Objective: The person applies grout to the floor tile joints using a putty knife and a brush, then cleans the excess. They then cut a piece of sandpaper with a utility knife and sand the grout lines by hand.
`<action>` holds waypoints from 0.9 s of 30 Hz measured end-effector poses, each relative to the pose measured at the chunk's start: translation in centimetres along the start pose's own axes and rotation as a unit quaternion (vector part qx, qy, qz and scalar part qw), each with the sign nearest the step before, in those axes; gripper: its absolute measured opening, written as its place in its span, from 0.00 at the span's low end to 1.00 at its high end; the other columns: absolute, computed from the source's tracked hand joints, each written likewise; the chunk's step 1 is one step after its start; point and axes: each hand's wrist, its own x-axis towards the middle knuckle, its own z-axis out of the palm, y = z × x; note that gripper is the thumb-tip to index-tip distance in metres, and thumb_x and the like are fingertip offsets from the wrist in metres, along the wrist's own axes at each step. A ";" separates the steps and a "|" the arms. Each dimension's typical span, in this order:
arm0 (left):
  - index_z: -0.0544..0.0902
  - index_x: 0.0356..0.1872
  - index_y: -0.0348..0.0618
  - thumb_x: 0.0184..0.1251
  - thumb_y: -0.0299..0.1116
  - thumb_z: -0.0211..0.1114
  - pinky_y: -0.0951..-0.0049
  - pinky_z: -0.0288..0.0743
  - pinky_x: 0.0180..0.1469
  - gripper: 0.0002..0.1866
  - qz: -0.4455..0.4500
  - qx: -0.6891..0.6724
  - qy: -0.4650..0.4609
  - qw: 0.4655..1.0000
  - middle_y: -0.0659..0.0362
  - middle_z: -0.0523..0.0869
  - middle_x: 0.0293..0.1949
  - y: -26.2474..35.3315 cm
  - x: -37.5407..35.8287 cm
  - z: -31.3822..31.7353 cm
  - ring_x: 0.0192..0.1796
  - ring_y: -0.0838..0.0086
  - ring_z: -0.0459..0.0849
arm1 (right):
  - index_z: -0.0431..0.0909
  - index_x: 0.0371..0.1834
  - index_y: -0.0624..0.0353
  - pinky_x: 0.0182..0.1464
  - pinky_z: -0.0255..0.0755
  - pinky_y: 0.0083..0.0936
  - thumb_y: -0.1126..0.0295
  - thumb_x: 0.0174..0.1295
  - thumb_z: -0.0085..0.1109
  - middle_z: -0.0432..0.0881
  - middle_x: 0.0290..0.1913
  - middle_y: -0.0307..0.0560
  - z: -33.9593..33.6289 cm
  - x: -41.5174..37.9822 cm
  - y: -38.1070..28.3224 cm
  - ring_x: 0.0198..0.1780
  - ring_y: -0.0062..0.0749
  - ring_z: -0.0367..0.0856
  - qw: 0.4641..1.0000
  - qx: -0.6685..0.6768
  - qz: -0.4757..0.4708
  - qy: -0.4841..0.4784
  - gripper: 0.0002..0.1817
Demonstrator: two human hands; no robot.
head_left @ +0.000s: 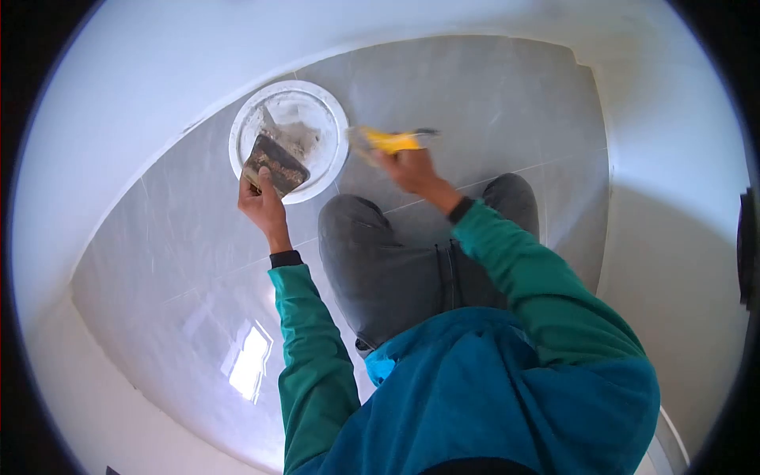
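A round bucket (289, 87) with a thick white rim sat on smooth grey floor tiles (459, 95), its inner wall smeared and a rough, grey-brown residue inside. Over the rim's near left side I saw a dark, flat rectangular plate (279, 165), its face crusted with coarse brown grit; I couldn't tell whether it touched the bucket. Just right of the bucket was a yellow-handled tool (393, 142), so blurred that I couldn't make out its working end. The plate hid part of the bucket's inside, and a pale pointed shape behind it was unclear to me. The left hand (264, 207) reached forward, gripping the plate at its near edge, thumb on the gritty face. The right hand (412, 168) closed around the yellow handle, its forearm angled inward above the knee, fingers partly lost in blur.
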 end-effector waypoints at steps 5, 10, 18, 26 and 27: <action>0.78 0.31 0.34 0.60 0.30 0.61 0.82 0.60 0.25 0.08 -0.015 -0.029 -0.013 0.999 0.69 0.72 0.20 -0.8 -1.1 1.4 0.24 0.86 0.65 | 0.77 0.43 0.58 0.39 0.73 0.35 0.53 0.54 0.58 0.80 0.33 0.54 -2.2 -10.2 7.4 0.38 0.47 0.80 0.990 -0.124 0.007 -0.069 0.21; 0.78 0.32 0.33 0.60 0.30 0.61 0.81 0.63 0.26 0.08 -0.031 -0.014 -0.068 0.997 0.66 0.75 0.22 0.5 -4.2 3.9 0.25 0.85 0.67 | 0.78 0.39 0.59 0.39 0.73 0.37 0.51 0.54 0.56 0.80 0.35 0.56 -4.8 -4.6 11.4 0.37 0.48 0.79 0.955 -0.259 0.113 -0.086 0.21; 0.79 0.35 0.34 0.56 0.33 0.60 0.67 0.72 0.36 0.12 -0.110 0.139 -0.201 0.963 0.51 0.82 0.26 -2.3 -9.2 11.6 0.29 0.67 0.80 | 0.77 0.39 0.61 0.40 0.70 0.41 0.51 0.53 0.57 0.79 0.36 0.55 -8.0 -2.6 8.6 0.40 0.49 0.77 0.997 -0.008 -0.026 0.068 0.22; 0.78 0.36 0.32 0.58 0.32 0.59 0.68 0.71 0.36 0.11 -0.058 0.094 -0.306 0.946 0.52 0.81 0.26 1.2 -10.3 15.0 0.29 0.69 0.78 | 0.79 0.28 0.60 0.36 0.70 0.40 0.49 0.51 0.59 0.80 0.30 0.55 -10.0 -6.2 11.6 0.33 0.49 0.78 0.970 -0.091 0.223 -0.032 0.22; 0.78 0.36 0.32 0.59 0.32 0.59 0.70 0.70 0.34 0.11 -0.012 0.132 -0.300 0.945 0.53 0.81 0.26 1.0 -9.9 14.9 0.28 0.72 0.76 | 0.79 0.28 0.60 0.36 0.70 0.40 0.49 0.51 0.59 0.80 0.30 0.55 -10.8 -6.4 12.1 0.33 0.49 0.78 0.971 -0.093 0.217 -0.023 0.22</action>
